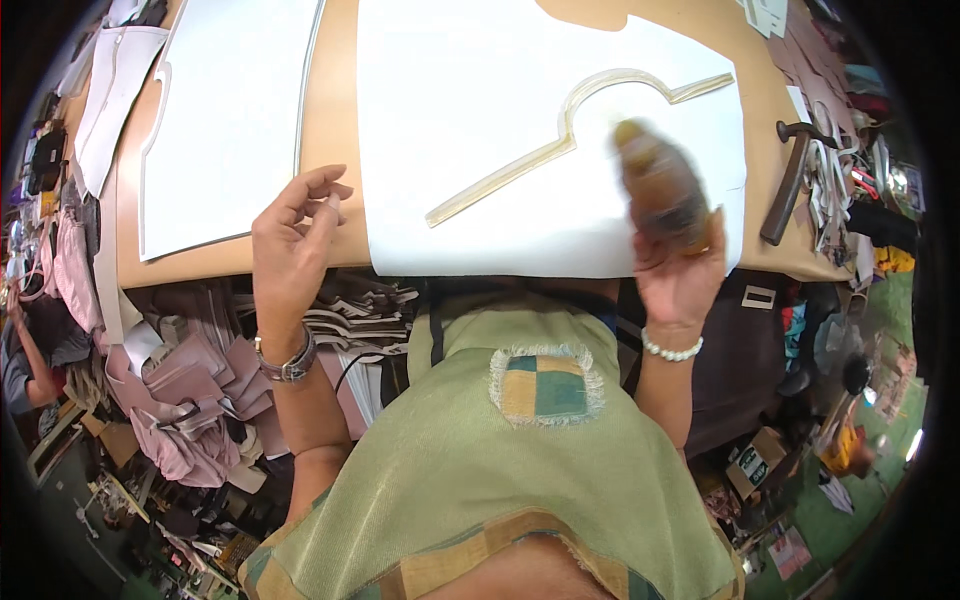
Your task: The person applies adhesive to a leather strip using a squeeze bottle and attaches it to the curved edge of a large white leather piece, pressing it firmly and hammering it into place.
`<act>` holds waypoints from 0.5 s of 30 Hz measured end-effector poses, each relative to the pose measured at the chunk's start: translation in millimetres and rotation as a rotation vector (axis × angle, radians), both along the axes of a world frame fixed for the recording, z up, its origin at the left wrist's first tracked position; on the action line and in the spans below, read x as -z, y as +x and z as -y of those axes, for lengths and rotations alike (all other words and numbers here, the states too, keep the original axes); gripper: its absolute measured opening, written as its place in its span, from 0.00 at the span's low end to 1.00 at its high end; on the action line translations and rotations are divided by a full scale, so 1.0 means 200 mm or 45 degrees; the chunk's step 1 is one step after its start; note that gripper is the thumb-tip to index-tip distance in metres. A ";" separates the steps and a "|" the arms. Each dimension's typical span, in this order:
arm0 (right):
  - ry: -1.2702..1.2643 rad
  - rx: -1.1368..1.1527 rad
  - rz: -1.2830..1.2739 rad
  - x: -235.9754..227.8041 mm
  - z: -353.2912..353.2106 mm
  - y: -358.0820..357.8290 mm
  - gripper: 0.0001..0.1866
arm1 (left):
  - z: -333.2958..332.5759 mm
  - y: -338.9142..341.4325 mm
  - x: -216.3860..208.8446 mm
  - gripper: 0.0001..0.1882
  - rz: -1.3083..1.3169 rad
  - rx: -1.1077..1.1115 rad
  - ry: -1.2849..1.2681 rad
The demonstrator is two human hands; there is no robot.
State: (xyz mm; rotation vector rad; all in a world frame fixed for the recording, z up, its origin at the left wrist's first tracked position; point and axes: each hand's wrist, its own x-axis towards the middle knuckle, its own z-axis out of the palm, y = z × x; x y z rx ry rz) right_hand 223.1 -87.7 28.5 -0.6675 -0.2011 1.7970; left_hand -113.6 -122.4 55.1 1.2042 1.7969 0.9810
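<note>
Over the right part of the white sheet (450,90), the right grip (683,268) wraps the lower end of the blurred brown bottle (660,185); a firm, steady hold probably serves best. Left of the sheet, the left grip (295,228) hangs loosely curled, empty. I count one bottle, one tan band (500,181) on the sheet, one hammer (786,190) right of it.

A yellowish-tipped, translucent brown bottle (662,188), blurred, leans toward the far left above the right side of a large white sheet (450,100).
</note>
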 end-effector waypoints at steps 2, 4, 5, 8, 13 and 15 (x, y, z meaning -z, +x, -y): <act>0.097 0.040 -0.414 -0.01 -0.11 0.10 0.28 | -0.03 0.00 -0.03 0.13 -0.034 0.009 0.056; 0.251 0.058 -0.803 -0.03 -0.21 0.19 0.30 | -0.09 0.02 -0.07 0.13 -0.129 0.059 0.054; 0.249 0.101 -0.860 -0.05 -0.27 0.24 0.31 | -0.13 0.03 -0.10 0.12 -0.185 0.076 0.071; 0.571 0.285 -0.335 -0.12 -0.40 0.35 0.28 | -0.28 0.11 -0.14 0.12 -0.290 0.278 0.152; 0.608 0.640 0.557 -0.09 -0.64 0.51 0.26 | -0.56 0.39 -0.21 0.12 -0.478 0.712 0.372; 0.663 0.790 1.105 -0.07 -0.72 0.54 0.28 | -0.68 0.53 -0.18 0.12 -0.597 0.851 0.492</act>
